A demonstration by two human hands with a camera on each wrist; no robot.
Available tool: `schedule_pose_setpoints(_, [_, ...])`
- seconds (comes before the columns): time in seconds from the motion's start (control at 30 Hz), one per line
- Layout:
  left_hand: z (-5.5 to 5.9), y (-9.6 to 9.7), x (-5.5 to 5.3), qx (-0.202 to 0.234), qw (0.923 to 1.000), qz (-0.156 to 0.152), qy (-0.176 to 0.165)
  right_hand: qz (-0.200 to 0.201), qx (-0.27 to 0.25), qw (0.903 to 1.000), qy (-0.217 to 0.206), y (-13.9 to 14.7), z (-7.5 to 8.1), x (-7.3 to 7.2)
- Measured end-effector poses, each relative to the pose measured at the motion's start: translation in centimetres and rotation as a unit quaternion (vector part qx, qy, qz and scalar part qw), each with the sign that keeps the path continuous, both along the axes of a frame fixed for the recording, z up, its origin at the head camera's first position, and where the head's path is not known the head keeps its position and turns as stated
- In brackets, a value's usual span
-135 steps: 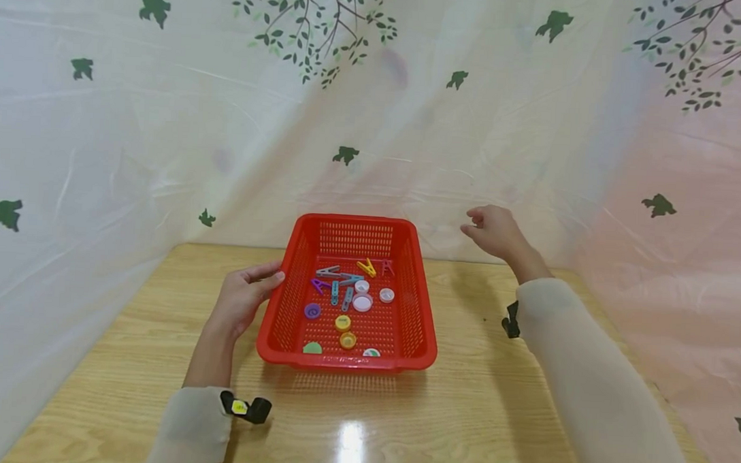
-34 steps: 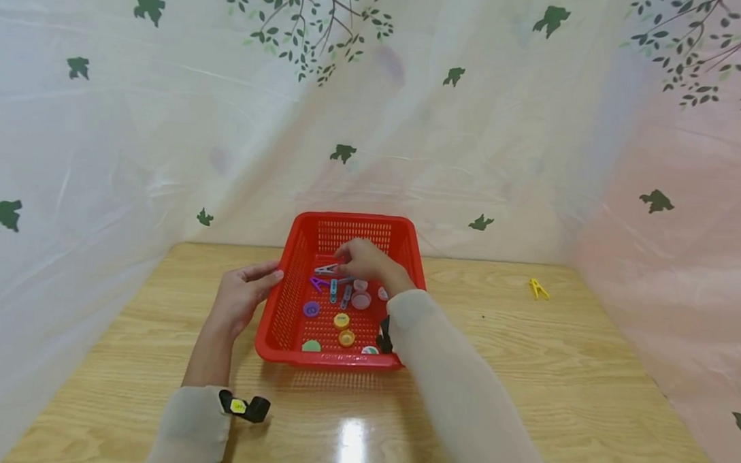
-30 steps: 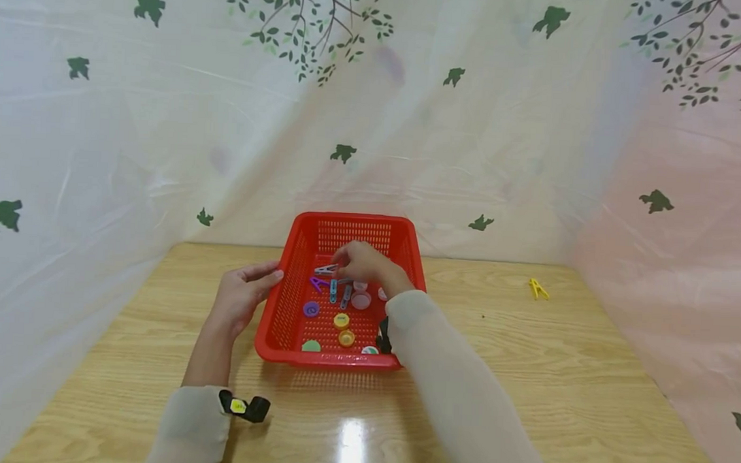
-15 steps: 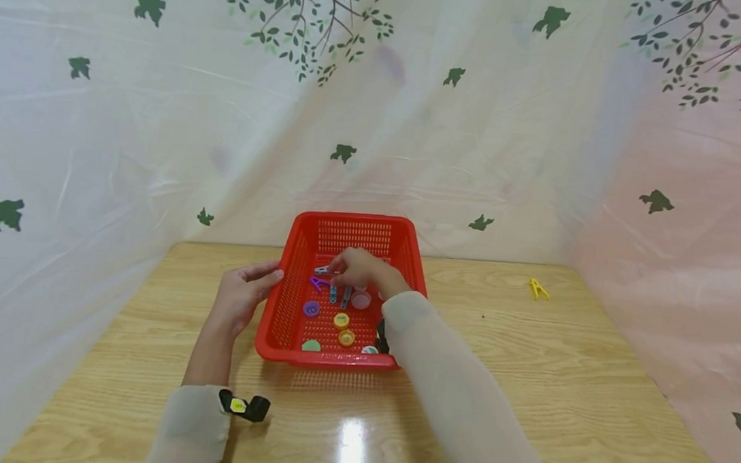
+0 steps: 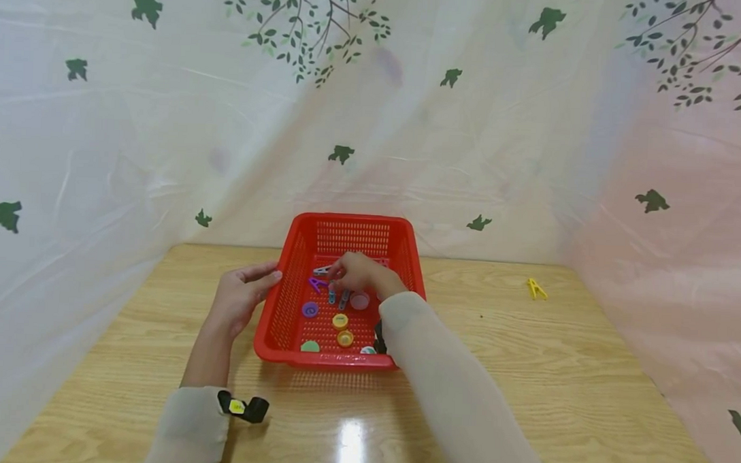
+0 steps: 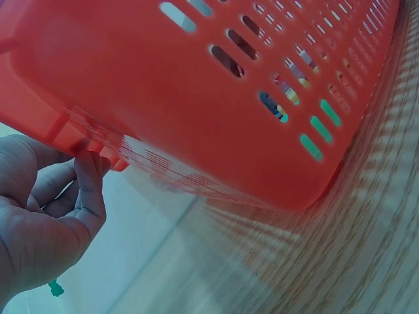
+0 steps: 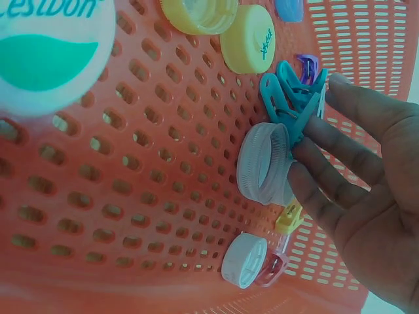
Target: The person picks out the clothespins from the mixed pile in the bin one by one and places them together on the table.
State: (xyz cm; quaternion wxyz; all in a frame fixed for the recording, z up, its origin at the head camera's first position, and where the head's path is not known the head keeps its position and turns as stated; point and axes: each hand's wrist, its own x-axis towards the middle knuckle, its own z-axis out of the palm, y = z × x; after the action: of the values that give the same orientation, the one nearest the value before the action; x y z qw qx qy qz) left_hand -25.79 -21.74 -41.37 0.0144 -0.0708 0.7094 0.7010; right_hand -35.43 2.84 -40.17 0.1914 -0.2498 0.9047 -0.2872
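Observation:
My left hand (image 5: 239,298) grips the left rim of a red plastic basket (image 5: 335,360), thumb on the near side. In the left wrist view the left fingertips (image 6: 91,167) meet below the rim. Inside the basket, my right hand (image 5: 359,272) reaches down among clothespins and bottle caps. The right wrist view shows its thumb and forefinger on either side of a teal clothespin (image 7: 302,98), pinching it. A purple clothespin (image 5: 317,285) and a grey clothespin (image 5: 321,271) lie just left of these fingers. A ribbed clear cap (image 7: 262,163) is close under the other fingers.
A yellow clothespin (image 5: 536,289) lies on the wooden table (image 5: 495,358) to the right. Nearer in the basket are a purple cap (image 5: 310,310), yellow caps (image 5: 340,321), a green cap (image 5: 310,346) and a white cap (image 5: 368,350). A printed curtain (image 5: 471,153) stands behind the table.
From above the table's right side, my right hand has come into the basket, then down and nearer to the teal clothespin. The yellow clothespin on the table has come into view. My left hand stays.

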Motion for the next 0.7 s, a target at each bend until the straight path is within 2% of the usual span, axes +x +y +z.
schedule_pose_setpoints(0.1, [0.03,-0.05,0.01,0.001,1.0,-0.002,0.0,0.007,0.001,1.0,0.001,-0.1,0.04,-0.07])
schedule_pose_setpoints(0.33, [0.11,-0.05,0.11,-0.002,1.0,-0.005,0.0,-0.006,-0.031,0.9979,-0.057,-0.09,0.22,0.34])
schedule_pose_setpoints(0.7, [0.08,0.04,0.08,-0.004,1.0,-0.004,0.003,-0.01,-0.025,0.998,-0.057,-0.08,-0.13,0.06])
